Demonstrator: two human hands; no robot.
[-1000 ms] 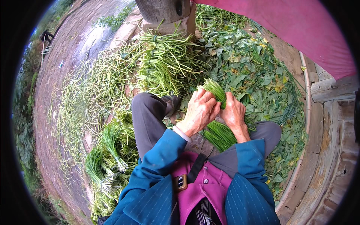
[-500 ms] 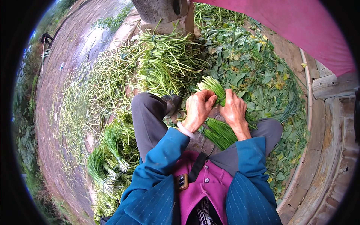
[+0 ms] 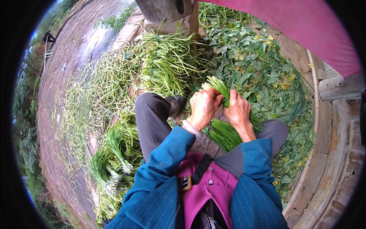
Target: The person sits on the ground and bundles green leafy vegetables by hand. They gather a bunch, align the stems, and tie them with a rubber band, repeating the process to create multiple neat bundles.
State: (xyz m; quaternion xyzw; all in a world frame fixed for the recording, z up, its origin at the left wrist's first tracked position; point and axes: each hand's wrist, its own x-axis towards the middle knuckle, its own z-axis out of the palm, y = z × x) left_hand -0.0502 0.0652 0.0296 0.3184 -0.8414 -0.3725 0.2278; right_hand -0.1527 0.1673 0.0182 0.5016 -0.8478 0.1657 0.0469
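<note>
Between my knees I hold a bunch of chive-like green stalks (image 3: 225, 134), its pale ends (image 3: 214, 83) pointing away from me. My left hand (image 3: 205, 106), with a pale bangle at the wrist, is closed around the left side of the bunch below the pale ends. On its right side my right hand (image 3: 238, 112) is closed too, fingertips pinched against the stalks. A dark green band of strands shows between the hands; whether it is a separate tie is hard to make out. The green lower part of the bunch runs down under my right wrist.
Tied bundles of pale green stems (image 3: 162, 63) lie by a wooden post (image 3: 162, 9). Loose stems (image 3: 85, 103) spread leftward. Small white-ended green bunches (image 3: 118, 147) rest beside my left knee. Heaped leaves (image 3: 263, 72) cover the right side, bordered by wooden boards (image 3: 328, 145). Pink cloth (image 3: 305, 26) hangs above.
My left hand has turned slightly, its fingers curling closer over the bunch. My right hand stays almost in place. The whole view has shifted a little.
</note>
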